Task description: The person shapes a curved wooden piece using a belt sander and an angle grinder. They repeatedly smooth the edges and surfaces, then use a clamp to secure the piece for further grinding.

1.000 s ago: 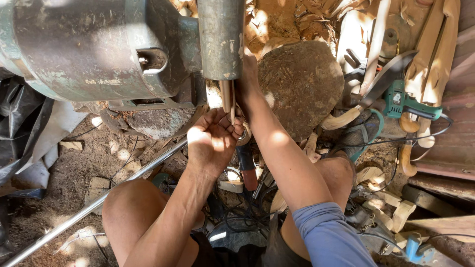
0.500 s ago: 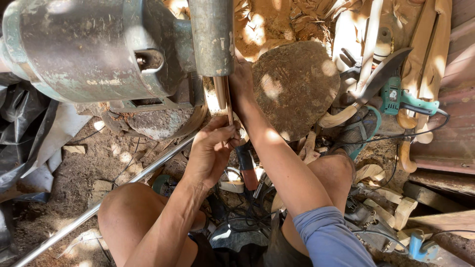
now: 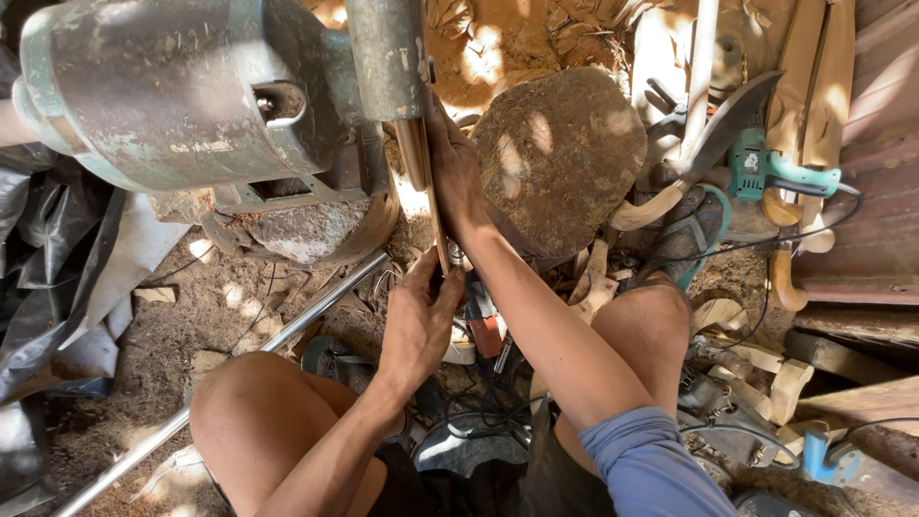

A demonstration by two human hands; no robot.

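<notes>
Both hands are feeding a thin wooden strip (image 3: 428,191) up under the green machine (image 3: 206,96). Left hand (image 3: 421,321) has its grip closed on the strip's bottom end; right hand (image 3: 455,163) is pressed along its upper part, also holding it. Next move probably calls for keeping it straight and steady.

A big round stone (image 3: 560,158) sits on the dirt floor (image 3: 182,325) ahead of my knees, with a teal power drill (image 3: 771,172) well to its right among pale carved wood pieces (image 3: 766,369). A metal rod (image 3: 287,330) slants across the floor on my left, beside black plastic sheeting (image 3: 53,268).
</notes>
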